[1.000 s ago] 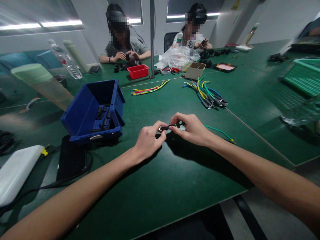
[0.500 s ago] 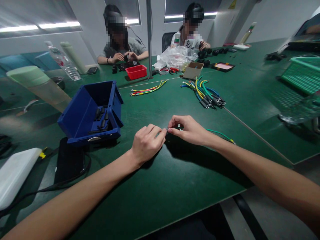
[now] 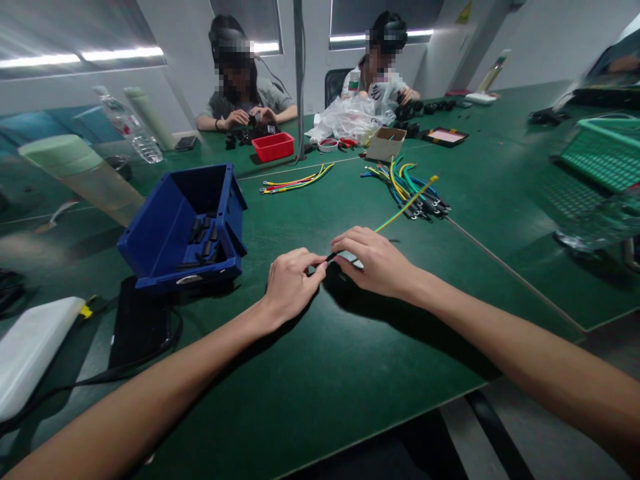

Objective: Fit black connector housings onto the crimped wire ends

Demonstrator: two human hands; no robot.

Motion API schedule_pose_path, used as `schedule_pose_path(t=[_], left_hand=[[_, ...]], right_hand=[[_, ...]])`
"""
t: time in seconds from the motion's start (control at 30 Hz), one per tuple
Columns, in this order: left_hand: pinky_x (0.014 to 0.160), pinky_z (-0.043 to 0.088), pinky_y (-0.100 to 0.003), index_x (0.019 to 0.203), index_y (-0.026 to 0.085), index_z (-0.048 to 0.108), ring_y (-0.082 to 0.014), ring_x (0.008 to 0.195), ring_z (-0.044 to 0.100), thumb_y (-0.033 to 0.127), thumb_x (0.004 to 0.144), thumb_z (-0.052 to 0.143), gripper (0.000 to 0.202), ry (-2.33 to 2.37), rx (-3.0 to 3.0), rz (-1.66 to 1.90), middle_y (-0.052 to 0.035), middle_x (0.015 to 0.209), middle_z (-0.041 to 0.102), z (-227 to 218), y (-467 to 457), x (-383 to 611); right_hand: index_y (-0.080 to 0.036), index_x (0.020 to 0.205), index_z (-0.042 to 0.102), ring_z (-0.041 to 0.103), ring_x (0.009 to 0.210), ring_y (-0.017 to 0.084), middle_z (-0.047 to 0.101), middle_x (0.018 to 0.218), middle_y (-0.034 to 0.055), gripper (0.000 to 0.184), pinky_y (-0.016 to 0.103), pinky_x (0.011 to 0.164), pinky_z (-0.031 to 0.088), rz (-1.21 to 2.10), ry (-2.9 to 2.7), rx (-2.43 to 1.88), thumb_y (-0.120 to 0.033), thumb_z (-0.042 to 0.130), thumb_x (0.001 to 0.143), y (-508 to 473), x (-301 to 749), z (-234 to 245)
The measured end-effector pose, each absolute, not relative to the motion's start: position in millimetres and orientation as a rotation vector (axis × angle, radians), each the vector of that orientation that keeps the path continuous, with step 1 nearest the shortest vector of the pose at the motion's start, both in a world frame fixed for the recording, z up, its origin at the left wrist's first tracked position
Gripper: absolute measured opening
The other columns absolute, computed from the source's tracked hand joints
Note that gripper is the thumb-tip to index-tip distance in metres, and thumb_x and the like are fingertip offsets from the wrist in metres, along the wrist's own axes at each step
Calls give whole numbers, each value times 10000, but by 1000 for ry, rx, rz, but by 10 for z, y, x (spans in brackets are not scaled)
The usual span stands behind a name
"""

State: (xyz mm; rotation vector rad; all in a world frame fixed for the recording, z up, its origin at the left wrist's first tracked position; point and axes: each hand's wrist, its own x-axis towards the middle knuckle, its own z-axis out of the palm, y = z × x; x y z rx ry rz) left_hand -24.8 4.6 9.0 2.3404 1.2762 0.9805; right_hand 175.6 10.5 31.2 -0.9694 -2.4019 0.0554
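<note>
My left hand is closed in a pinch on one end of a small black sleeve above the table's middle. My right hand, fingers curled, grips a yellow-green wire just to the right. The wire slants up and away from behind my right hand, its far end over a bundle of wires. Black sleeve and wire meet between my fingertips, though the fingers cover the exact join. Left of my hands stands a blue bin with several black sleeves in it.
Beyond my hands lie a bundle of blue, green and yellow wires and several loose wires. A red tray, a cardboard box and a green basket stand farther off. Two people work across the table. A phone lies left.
The yellow-green wire now sticks up past my right hand toward the bundle; the green wire seen right of it earlier no longer shows there. My right hand has turned palm-down.
</note>
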Motion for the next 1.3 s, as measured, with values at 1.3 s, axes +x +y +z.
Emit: schedule_pose_path(t=[1.3], left_hand=[[661, 462, -244, 868, 138, 698, -134, 712, 610, 328, 857, 589, 220, 1085, 1640, 963, -46, 811, 703, 69, 11, -165]], right_hand=[[-186, 1097, 570, 612, 670, 124, 636, 763, -13, 336, 259, 610, 475, 1231, -1720, -939, -291, 679, 797, 228, 1673, 93]])
